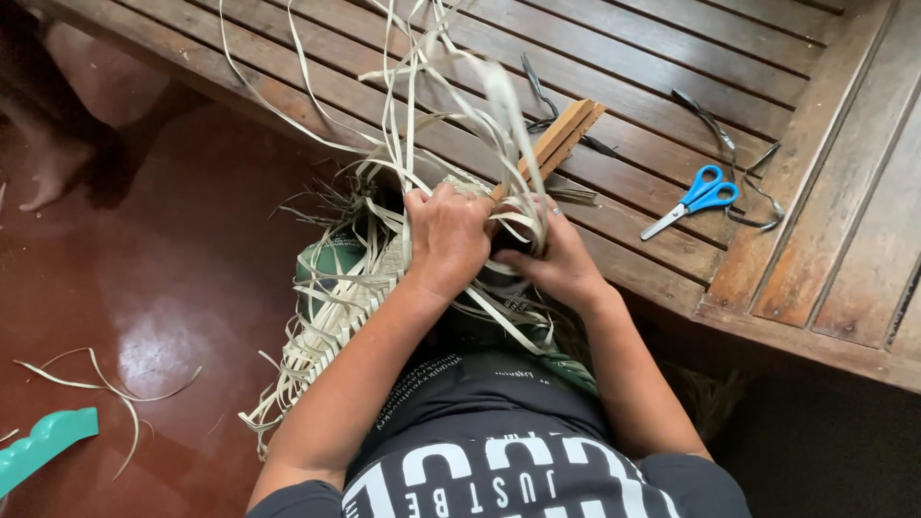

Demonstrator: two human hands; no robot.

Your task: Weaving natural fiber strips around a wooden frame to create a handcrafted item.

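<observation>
My left hand (443,235) gripped the upright pale weaving strips (422,115) atop the half-woven basket (336,288) in my lap; my right hand (552,261), just beside, pinched strips lower down, their long axis running away toward the wooden bench (672,58).

A slatted wooden bench (672,58) carries blue scissors (693,199) and wooden sticks (561,139). Loose strips (106,388) lie on the red floor (182,288).

Blue-handled scissors (693,200) lie on the slatted wooden bench (672,58), right side. Loose pale strips (106,384) on red floor (173,288), near left; teal plastic piece (43,446) beside them
</observation>
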